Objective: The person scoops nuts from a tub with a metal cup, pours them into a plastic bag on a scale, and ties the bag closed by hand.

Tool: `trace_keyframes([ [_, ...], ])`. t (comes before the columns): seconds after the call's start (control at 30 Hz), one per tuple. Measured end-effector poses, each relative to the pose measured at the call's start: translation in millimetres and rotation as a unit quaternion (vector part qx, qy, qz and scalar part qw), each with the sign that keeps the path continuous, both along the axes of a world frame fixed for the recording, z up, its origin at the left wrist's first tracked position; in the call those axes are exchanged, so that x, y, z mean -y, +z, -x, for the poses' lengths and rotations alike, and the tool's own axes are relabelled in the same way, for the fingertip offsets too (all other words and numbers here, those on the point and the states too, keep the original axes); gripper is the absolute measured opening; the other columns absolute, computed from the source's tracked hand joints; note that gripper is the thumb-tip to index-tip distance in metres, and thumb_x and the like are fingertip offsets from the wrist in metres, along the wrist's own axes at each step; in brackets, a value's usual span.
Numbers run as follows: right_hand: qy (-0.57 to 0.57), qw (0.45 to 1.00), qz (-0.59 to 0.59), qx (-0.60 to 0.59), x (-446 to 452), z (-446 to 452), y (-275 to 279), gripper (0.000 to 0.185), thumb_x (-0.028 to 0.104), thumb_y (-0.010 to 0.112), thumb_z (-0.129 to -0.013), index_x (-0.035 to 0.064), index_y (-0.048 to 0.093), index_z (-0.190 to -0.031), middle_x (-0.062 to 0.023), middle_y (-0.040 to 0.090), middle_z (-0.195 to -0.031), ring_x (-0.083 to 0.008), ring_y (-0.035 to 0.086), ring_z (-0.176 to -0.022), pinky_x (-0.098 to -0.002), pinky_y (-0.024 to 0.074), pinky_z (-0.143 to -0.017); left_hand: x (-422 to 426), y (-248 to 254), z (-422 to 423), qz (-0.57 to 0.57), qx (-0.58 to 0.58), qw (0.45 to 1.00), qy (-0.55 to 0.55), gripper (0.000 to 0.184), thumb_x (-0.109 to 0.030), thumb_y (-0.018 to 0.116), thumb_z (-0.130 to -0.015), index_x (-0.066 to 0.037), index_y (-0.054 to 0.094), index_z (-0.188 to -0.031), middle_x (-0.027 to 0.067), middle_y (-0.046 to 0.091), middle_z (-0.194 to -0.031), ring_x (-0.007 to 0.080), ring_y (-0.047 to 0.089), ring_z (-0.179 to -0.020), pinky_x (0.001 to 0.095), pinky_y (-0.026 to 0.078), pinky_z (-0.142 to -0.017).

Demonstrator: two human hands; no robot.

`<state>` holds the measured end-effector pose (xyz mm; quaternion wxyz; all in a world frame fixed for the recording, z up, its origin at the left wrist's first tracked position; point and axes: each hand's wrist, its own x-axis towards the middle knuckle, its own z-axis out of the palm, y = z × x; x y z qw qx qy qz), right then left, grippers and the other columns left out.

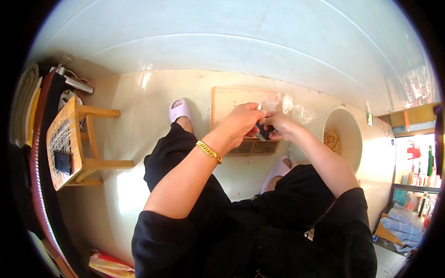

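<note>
Both forearms reach forward from bent elbows and converge above the near side of a low wooden desk (pixel 227 102). The left hand (pixel 240 121) and right hand (pixel 281 124) meet, fingers curled, gripping a small dark object (pixel 265 131) between them.

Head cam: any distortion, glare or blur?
Head view throughout: seams in the wall bow, corners go black; glare whitens the floor beside the stool; far-right background blown out; dark item between left hand and right hand lacks clear detail.
</note>
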<state>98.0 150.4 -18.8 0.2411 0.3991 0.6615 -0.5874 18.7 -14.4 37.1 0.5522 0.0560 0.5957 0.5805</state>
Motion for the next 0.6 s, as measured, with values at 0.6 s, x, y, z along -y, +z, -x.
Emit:
trace_keyframes([
  [0.6, 0.246, 0.904, -0.346, -0.044, 11.0, 12.0, -10.2, 0.027, 0.032, 0.059, -0.082, 0.0096, 0.068, -0.095, -0.0153, 0.066, -0.089, -0.0309, 0.063, -0.083, -0.0391, 0.0473, -0.070, 6.9, -9.7, 7.9, 0.017, -0.008, 1.000, 0.010, 0.038, -0.024, 0.054, -0.089, -0.009, 0.053, -0.124, 0.0005, 0.056, -0.093, 0.0098, 0.047, -0.064, 0.0234, 0.041, -0.058],
])
